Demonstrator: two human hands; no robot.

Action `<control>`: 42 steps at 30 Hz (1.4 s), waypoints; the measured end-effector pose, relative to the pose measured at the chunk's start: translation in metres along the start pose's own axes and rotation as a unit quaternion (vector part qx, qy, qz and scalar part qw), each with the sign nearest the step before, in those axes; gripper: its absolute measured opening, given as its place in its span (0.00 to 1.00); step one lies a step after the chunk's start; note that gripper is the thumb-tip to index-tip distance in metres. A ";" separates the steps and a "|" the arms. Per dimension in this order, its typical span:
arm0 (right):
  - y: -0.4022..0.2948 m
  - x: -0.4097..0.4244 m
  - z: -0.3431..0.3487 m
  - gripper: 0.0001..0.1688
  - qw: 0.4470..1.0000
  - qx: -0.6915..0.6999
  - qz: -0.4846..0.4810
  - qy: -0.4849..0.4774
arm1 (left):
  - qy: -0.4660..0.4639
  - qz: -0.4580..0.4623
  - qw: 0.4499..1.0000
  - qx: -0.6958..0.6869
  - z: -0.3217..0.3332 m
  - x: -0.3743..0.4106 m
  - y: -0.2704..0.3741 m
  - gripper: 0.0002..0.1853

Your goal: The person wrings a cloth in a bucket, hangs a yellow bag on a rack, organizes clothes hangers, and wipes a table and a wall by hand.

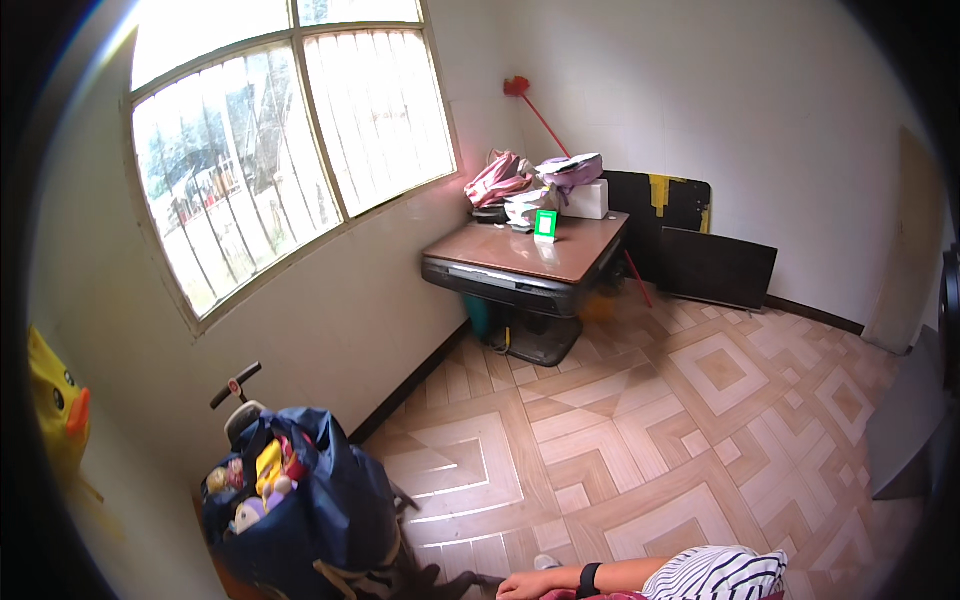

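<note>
My right hand is at the bottom edge, reaching in from the right. A black band circles its wrist, below a striped sleeve. The fingers are partly cut off by the frame, so whether they grip anything cannot be told. A dark, narrow strap or handle runs up to the hand from the left. Left of it stands a large navy fabric bag, its top open, with plush toys inside. The tip of a white shoe shows just above the forearm. My left hand is out of view.
A brown-topped table under the window bears bags, a white box and a green sign stand. Dark panels lean against the wall. A ride-on toy's handlebar rises behind the bag. Grey panels stand right.
</note>
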State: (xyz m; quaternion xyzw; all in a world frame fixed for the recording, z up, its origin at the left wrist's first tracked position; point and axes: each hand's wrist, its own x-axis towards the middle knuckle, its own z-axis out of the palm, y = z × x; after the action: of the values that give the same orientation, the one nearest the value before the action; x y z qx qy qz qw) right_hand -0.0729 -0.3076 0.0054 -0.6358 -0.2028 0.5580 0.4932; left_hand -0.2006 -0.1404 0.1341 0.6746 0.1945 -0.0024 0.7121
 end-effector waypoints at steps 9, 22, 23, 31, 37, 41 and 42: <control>-0.103 0.025 -0.192 0.16 0.990 0.120 -0.025 0.066 | -0.169 -0.009 0.985 0.014 0.122 0.234 0.126 0.12; -0.097 -0.033 -0.362 0.11 0.902 0.209 -0.271 0.262 | -0.458 0.176 0.850 0.192 0.276 0.370 0.209 0.08; -0.098 -0.031 -0.373 0.11 0.895 0.183 -0.284 0.290 | -0.462 0.188 0.845 0.195 0.283 0.384 0.212 0.08; -0.162 -0.029 -0.517 0.17 0.764 0.286 -0.149 0.559 | -0.488 0.164 0.844 0.151 0.305 0.556 0.222 0.13; -0.237 -0.024 -0.645 0.18 0.648 -0.016 -0.101 0.755 | -0.439 0.210 0.870 0.077 0.325 0.681 0.275 0.14; -0.294 -0.019 -0.700 0.17 0.596 -0.078 -0.122 0.790 | -0.425 0.231 0.873 0.068 0.339 0.737 0.297 0.12; -0.294 -0.018 -0.714 0.18 0.632 0.033 -0.186 0.751 | -0.429 0.227 0.872 0.064 0.346 0.746 0.305 0.12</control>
State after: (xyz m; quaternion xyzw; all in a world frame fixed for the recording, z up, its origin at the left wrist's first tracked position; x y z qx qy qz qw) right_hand 0.6572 -0.4817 0.1879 -0.7672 0.1429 -0.2096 0.5891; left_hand 0.6651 -0.2523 0.2227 0.6768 -0.2892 -0.1419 0.6620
